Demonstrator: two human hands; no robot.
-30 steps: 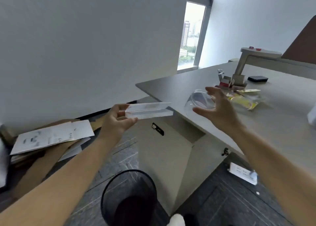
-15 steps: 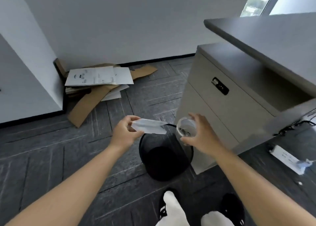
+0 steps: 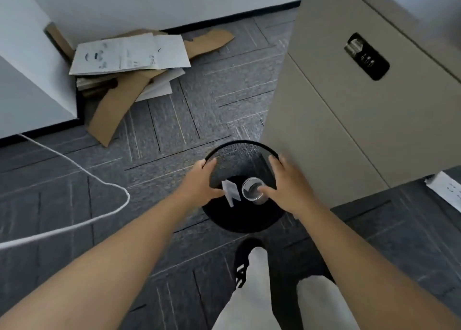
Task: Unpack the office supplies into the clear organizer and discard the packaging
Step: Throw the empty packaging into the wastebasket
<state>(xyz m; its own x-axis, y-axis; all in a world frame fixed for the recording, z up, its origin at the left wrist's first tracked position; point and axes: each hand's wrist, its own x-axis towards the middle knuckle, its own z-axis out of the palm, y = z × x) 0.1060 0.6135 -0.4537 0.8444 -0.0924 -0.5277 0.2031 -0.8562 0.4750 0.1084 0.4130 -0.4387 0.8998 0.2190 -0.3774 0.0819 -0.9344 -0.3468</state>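
two clear plastic packages [image 3: 254,189] over round mesh bin [image 3: 240,152].

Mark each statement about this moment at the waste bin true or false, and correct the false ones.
1. Both hands are over the black mesh bin. True.
2. The left hand grips a pair of scissors. False: its fingers are spread, with a flat clear package beside them.
3. A round clear container is over the bin's opening. True.
4. The cardboard and papers lie inside the bin. False: they lie on the floor by the wall.
5. A white cable crosses the floor. True.
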